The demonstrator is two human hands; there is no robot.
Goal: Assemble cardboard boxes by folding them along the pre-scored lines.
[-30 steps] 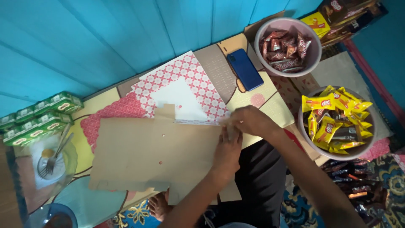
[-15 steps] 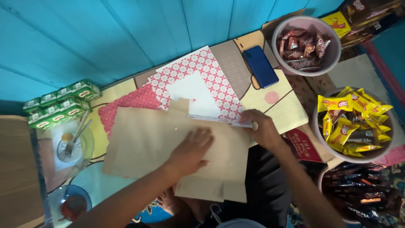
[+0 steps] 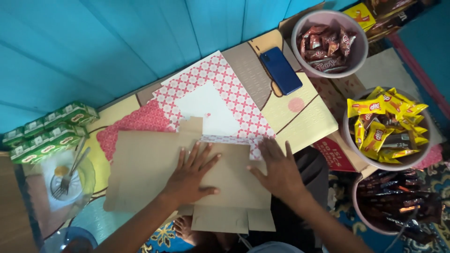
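1. Head camera view, looking straight down at two bare hands pressing on a flattened brown cardboard sheet point(image 3: 150, 171) that lies on a low counter point(image 3: 304, 117) against a blue plank wall point(image 3: 117, 42).
2. The left hand point(image 3: 192, 175) lies palm down near the middle of the cardboard, fingers point(image 3: 206, 161) spread open and flat, gripping nothing.
3. The right hand point(image 3: 279, 171) lies palm down at the cardboard's right edge, fingers also spread and flat, holding nothing; its fingertips reach the edge of the patterned paper.
4. A sheet of red-and-white patterned wrapping paper point(image 3: 229, 89) lies partly under the cardboard's far edge, with a plain white piece point(image 3: 208, 110) on top of it.
5. A dark blue phone point(image 3: 280, 70) lies on the counter just beyond the paper, to the right.
6. At the far right, a round tub of dark red snack packets point(image 3: 328, 42) sits beside the phone.
7. Nearer, a second tub holds yellow snack packets point(image 3: 382, 124), and a third holds dark wrapped bars point(image 3: 393, 201).
8. At the left, green drink cartons point(image 3: 47, 133) line the wall.
9. Below the cartons, a fork point(image 3: 68, 175) rests in a clear glass dish point(image 3: 70, 180).
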